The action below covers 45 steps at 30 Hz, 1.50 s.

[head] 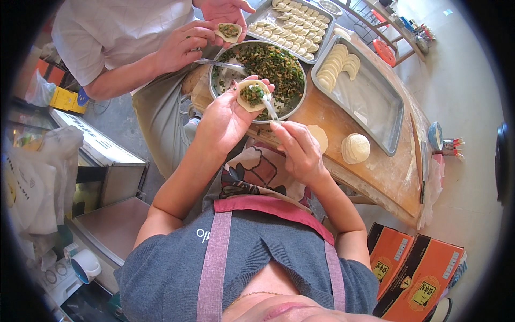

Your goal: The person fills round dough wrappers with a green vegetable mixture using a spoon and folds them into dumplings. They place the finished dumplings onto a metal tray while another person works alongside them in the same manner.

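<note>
On the palm of my left hand (225, 118) lies a round dough wrapper (246, 105) with chopped green filling (252, 95) on it. My right hand (299, 149) grips a spoon (270, 108), its tip touching the filling. Both hands are over the near side of a round metal bowl (301, 102), which holds more of the chopped mix (277, 66). A second utensil with a metal handle (219, 63) rests in the bowl. Just right of my right hand, a single wrapper (318, 139) lies on the wooden table, near a stack of wrappers (356, 148).
Across the bowl, another person's hands (181, 44) hold a filled wrapper (228, 32). A tray of dumplings (291, 28) stands at the back, beside a second tray (378, 108) with several dumplings at one end. A long stick (417, 153) lies along the table's right edge. Orange cartons (426, 273) stand below.
</note>
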### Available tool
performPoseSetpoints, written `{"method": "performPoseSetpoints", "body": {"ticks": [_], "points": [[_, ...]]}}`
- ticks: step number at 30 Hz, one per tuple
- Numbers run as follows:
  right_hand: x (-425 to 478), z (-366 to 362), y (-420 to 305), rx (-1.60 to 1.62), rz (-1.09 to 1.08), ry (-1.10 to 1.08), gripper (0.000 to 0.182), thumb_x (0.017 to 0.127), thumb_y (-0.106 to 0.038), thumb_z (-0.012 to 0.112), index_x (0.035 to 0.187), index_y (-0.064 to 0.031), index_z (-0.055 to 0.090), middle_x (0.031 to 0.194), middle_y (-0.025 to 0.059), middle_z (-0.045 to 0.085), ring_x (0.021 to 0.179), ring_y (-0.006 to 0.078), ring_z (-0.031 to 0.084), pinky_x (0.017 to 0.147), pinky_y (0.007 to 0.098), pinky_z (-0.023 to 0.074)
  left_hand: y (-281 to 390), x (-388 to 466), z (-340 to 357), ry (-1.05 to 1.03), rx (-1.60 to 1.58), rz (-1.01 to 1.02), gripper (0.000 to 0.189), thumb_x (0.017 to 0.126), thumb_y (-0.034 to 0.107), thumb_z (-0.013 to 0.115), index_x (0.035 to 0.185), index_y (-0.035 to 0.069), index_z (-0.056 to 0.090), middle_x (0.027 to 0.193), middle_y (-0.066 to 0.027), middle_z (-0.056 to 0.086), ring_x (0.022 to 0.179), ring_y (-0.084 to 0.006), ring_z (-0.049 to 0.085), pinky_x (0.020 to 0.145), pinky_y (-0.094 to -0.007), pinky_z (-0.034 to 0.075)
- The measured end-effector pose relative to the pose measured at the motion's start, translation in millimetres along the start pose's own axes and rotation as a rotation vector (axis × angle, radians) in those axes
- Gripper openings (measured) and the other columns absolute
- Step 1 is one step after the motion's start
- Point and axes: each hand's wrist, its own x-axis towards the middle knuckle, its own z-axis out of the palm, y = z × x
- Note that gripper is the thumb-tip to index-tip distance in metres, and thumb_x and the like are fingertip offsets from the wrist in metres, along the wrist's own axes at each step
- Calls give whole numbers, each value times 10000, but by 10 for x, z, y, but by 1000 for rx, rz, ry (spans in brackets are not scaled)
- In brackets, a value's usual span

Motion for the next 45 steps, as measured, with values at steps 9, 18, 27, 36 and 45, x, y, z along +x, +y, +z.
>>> {"method": "performPoseSetpoints", "body": {"ticks": [9, 18, 27, 36, 45], "points": [[-163, 162, 95, -61, -104, -84, 526, 771, -51, 740, 1283, 19, 642, 1126, 166, 635, 1027, 341, 672, 854, 426, 580, 11, 35, -48, 50, 4, 5, 440, 1123, 201, 272, 1425, -94, 399, 1465, -304, 465, 1389, -363, 470, 1195, -482, 368], [146, -23, 91, -3, 76, 14, 524, 738, 20, 694, 1260, -17, 654, 1114, 144, 642, 1013, 342, 656, 863, 422, 563, 134, 107, -141, 112, 45, 165, 392, 1110, 145, 305, 1381, -105, 438, 1394, -270, 541, 1299, -339, 561, 1151, -464, 434], [290, 49, 116, -100, -52, -11, 426, 779, -98, 663, 1202, -46, 674, 1107, 105, 643, 1105, 313, 632, 916, 421, 539, -44, -61, -46, -84, 97, -26, 380, 1108, 121, 313, 1380, -99, 460, 1373, -253, 564, 1258, -313, 593, 1095, -428, 487], [525, -84, 139, 88, -68, -7, 236, 721, -78, 733, 949, -57, 677, 1001, 90, 666, 911, 279, 660, 772, 386, 548, -126, -120, -51, -228, 370, -124, 368, 1101, 168, 437, 1377, -58, 531, 1289, -137, 636, 1183, -206, 640, 1036, -364, 534], [509, -105, -29, 71, 325, 201, 138, 732, 17, 709, 846, -57, 733, 861, 89, 606, 815, 288, 603, 729, 398, 509, -221, -194, 54, -275, 458, -35, 354, 1088, 234, 502, 1307, -29, 591, 1205, -114, 666, 1111, -180, 670, 987, -366, 574]]}}
